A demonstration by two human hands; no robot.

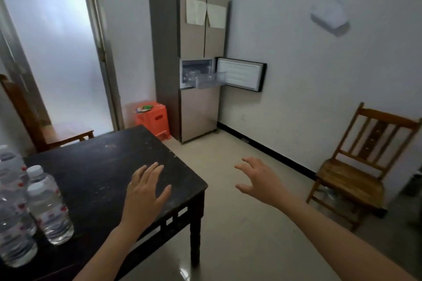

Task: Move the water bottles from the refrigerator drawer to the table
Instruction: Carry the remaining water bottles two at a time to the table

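At the near side of the table (96, 162) stand the water bottles (49, 207). The left hand (143, 194) hovers over the table and the right hand (260, 182) past its corner, both hands empty, fingers spread. Beyond the table the refrigerator drawer (209, 80) juts open, contents unclear: step round the corner, then check it.

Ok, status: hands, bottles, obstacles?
Left hand, right hand open, empty. Water bottles stand on table; drawer pulled out. Chair by wall, off the path.
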